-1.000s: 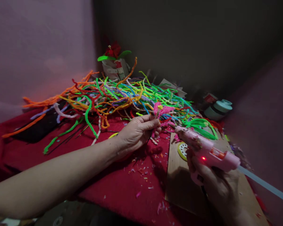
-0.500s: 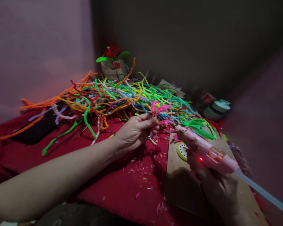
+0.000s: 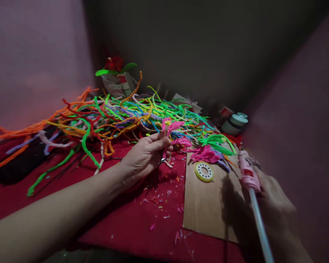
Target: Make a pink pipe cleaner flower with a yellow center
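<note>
Between the thumb and fingers of my left hand [image 3: 150, 153] is a pink pipe-cleaner flower [image 3: 173, 127] with a yellow centre, held above the red cloth. My right hand [image 3: 274, 199] grips a pink glue gun [image 3: 248, 171] at the right, its nozzle pointing away from me. A long translucent glue stick [image 3: 260, 223] juts from the gun's back end toward me. My right fingers are partly hidden behind the gun. Pink petal pieces [image 3: 205, 154] lie at the far end of a brown board [image 3: 205, 208], close to a yellow-rimmed white tape roll [image 3: 204, 171].
A big tangle of coloured pipe cleaners [image 3: 126, 113] spreads across the back of the red cloth [image 3: 120, 219]. Behind it stands a red flower [image 3: 114, 64] with green leaves. A green leaf bundle [image 3: 215, 144] and a pale green bottle [image 3: 235, 123] are at the back right. Small scraps dot the cloth.
My right hand has swung the glue gun rightward, away from the flower, and its nozzle has turned to point away from me. My left hand still holds the flower. The view has shifted slightly right.
</note>
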A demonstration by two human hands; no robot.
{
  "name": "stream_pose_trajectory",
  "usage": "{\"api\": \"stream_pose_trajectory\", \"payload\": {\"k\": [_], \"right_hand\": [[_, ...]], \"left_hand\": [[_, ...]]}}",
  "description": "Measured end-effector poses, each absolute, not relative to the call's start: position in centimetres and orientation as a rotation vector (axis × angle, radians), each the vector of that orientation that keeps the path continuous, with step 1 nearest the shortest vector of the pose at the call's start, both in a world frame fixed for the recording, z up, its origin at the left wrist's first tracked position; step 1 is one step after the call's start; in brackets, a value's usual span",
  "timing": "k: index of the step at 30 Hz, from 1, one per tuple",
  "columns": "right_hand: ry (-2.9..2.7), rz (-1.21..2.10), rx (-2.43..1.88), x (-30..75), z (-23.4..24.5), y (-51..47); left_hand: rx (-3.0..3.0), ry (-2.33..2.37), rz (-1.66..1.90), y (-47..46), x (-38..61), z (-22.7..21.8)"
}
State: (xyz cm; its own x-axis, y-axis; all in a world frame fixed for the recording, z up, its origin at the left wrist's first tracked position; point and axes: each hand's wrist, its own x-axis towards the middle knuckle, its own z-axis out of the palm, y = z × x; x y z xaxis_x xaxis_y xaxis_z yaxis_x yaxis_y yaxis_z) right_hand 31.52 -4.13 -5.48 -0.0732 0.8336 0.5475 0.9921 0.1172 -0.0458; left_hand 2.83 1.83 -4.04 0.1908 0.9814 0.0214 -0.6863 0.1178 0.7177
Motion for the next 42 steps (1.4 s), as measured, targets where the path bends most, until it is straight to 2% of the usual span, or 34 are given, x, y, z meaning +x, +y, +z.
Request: {"api": "stream_pose_trajectory", "payload": {"k": [5, 8, 13, 17, 19, 23, 26, 29, 34, 42], "right_hand": [[-1.92, -0.426, -2.291, 33.8, -7.2, -6.1], [-1.915, -0.43, -2.388, 34.1, -7.5, -6.2], [-2.048, -0.445, -2.222, 35.0, -6.7, -6.4], [-1.93, -0.392, -1.893, 32.8, -4.5, -7.2], [-1.897, 0.038, -1.558, 29.9, -3.5, -7.1], [-1.45, 1.087, -1.33, 22.8, -3.0, -5.7], [-0.94, 1.469, -0.986, 19.3, -3.2, -4.1], [-0.698, 1.648, -0.764, 17.8, -3.4, -3.3], [-0.693, 1.567, -0.738, 17.3, -3.5, -3.2], [-1.067, 0.954, -0.877, 18.3, -2.7, -4.0]], "left_hand": [[0.681, 0.557, 1.296, 1.7, 3.1, -4.1], [0.686, 0.575, 1.28, 1.6, 3.3, -4.1], [0.65, 0.567, 1.267, 1.1, 3.7, -3.8], [0.653, 0.571, 1.228, 0.6, 3.9, -3.8], [0.642, 0.572, 1.211, 0.1, 4.1, -3.8], [0.644, 0.561, 1.155, -0.8, 4.6, -3.6], [0.681, 0.506, 1.115, -1.2, 4.9, -3.6], [0.699, 0.466, 1.093, -1.3, 5.1, -3.9], [0.707, 0.474, 1.091, -1.4, 5.3, -4.1], [0.937, 0.711, 1.179, -1.5, 4.9, -3.7]]}}
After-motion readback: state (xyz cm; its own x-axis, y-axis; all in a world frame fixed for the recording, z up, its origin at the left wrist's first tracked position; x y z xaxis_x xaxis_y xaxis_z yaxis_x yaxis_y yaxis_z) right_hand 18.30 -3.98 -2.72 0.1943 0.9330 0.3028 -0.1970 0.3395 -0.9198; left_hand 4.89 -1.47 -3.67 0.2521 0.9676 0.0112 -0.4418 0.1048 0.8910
